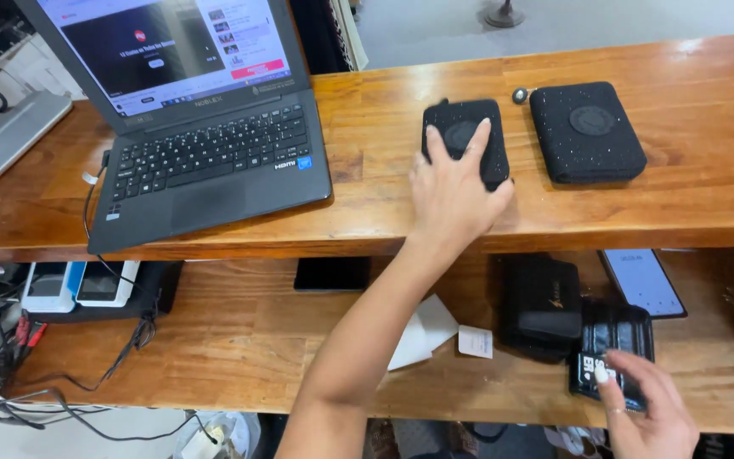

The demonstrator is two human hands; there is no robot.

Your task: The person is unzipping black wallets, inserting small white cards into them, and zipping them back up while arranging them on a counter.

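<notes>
My left hand (452,191) reaches across the upper wooden counter (367,119) and lies on a small black speckled pouch (493,144). Its fingers spread over the pouch's top and its thumb presses at the near right corner. A larger black speckled pouch (586,132) lies just to the right, with a small round metal piece (520,95) beside its far left corner. My right hand (647,416) is low at the right on the lower shelf (239,340). Its fingers hold the near edge of a glossy black packet (609,353) with white print.
An open dark laptop (206,136) fills the counter's left side. On the lower shelf are a black case (541,306), a phone with a lit screen (643,282), white paper pieces (422,331), a dark phone (331,274), white devices (78,285) and tangled cables (10,374).
</notes>
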